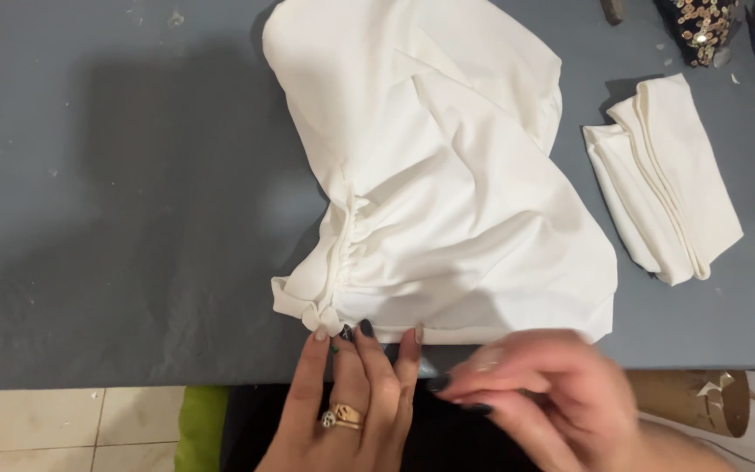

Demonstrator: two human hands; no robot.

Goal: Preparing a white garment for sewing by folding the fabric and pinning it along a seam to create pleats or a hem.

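Observation:
A large white cloth (447,175) lies crumpled on a grey-covered table (115,218), with a gathered, pleated fold running down its left side to the near hem. My left hand (351,402), wearing gold rings and dark nail polish, rests flat with its fingertips on the near hem of the cloth. My right hand (535,393) is blurred just right of it, at the table's front edge, fingers drawn together; whether it pinches anything is unclear.
A second white cloth, folded (666,183), lies at the right of the table. A dark sequined object (701,26) stands at the far right corner. A brown cardboard tube (701,398) sits below the table edge; tiled floor and something green show lower left.

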